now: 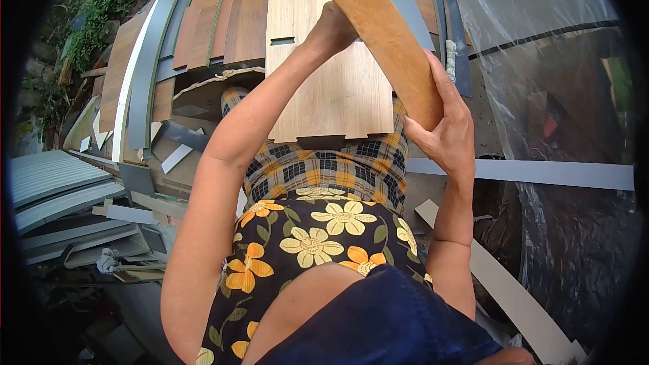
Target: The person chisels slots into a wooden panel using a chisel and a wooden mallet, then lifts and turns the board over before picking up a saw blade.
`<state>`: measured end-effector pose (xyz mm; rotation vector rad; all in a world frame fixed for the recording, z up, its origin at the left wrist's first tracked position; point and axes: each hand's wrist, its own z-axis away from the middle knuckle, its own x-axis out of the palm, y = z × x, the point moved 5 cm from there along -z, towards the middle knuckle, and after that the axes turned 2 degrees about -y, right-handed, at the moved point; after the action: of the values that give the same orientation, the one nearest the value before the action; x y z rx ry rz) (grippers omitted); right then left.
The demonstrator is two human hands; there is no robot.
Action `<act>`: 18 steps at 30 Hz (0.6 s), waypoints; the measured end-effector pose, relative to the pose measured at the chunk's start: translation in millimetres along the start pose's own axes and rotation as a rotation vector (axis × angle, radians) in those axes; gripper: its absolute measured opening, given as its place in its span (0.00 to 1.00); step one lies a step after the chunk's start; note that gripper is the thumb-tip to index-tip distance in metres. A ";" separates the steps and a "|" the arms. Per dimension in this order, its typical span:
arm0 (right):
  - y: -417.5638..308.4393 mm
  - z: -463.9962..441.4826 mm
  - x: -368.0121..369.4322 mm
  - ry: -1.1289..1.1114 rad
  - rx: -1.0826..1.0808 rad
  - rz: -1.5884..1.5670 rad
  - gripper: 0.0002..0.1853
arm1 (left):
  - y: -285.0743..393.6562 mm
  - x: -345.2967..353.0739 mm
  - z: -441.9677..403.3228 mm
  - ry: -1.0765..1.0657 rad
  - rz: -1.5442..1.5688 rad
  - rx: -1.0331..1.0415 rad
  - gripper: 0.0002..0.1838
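Note:
A long brown wooden plank is raised at a slant, running from the top of the view down to the right. My right hand grips its lower end, thumb on the left side and fingers along the right edge. Higher up, my left hand is curled against the plank's left edge, its fingers mostly hidden behind the wood. Beneath the plank, a light wood-grain panel with dark slots and a notched near edge lies over my lap.
Several brown boards and long grey strips lie ahead and to the left. Clear plastic sheeting hangs on the right, with a white strip across it. Stacked grey panels and offcuts crowd the left side.

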<state>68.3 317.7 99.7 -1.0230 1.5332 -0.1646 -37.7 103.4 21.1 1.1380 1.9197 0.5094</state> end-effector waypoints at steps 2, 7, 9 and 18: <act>-2.7 1.8 -4.7 0.030 -0.021 -0.003 0.46 | 4.4 -0.4 1.2 0.073 0.015 0.039 0.09; -3.0 -1.6 -9.3 0.084 -0.049 -0.016 0.45 | 5.4 -0.3 0.7 0.051 -0.055 -0.067 0.08; -1.6 -2.2 -6.0 0.074 -0.022 0.005 0.46 | 4.9 -1.4 1.3 0.047 -0.073 -0.086 0.08; 0.8 1.7 -3.4 -0.004 0.023 0.039 0.46 | 5.0 -2.3 -2.0 0.107 -0.055 0.093 0.07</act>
<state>69.0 321.2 101.3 -0.9741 1.5438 -0.1521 -36.1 104.1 26.7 1.1334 2.0798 0.4637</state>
